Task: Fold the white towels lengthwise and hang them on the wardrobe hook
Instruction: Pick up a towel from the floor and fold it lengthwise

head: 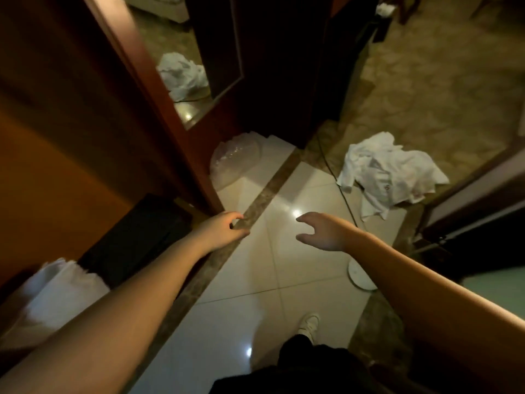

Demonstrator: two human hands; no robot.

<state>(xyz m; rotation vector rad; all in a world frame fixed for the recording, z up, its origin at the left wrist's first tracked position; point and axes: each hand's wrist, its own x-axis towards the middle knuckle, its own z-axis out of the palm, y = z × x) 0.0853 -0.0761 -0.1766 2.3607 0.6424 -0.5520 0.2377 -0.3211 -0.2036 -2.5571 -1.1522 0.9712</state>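
Towels first: nearest is a white towel (61, 294), blurred, low on my left beside my left forearm, seemingly hanging or draped against the orange-brown wooden wardrobe side (56, 172); I cannot tell what holds it, no hook in view. My left hand (224, 228) is out over the floor, fingers loosely curled, thumb and forefinger nearly meeting, gripping nothing. My right hand (321, 231) is spread, fingers relaxed, also empty. The two hands are apart, neither touching cloth.

Further out, a crumpled heap of white towels (389, 174) lies on the floor ahead right, straddling the edge between glossy cream floor tiles (284, 265) and patterned beige carpet (440, 89). The heap is well apart from both hands. It has no clean long axis; roughly it spreads left-to-right, with one tail running down toward me at its lower left. A thin dark cable (338, 180) runs along the floor just beside or under that tail.

Risks, my judgement: grabbing the heap blind could lift several pieces at once or snag the cable; without finding a long edge the lengthwise fold goes crooked. Glossy tiles could be slippery when stepping forward.

Beyond: a clear plastic bag (233, 163) at the wardrobe base, and a wardrobe mirror (181, 75) reflecting white cloth.
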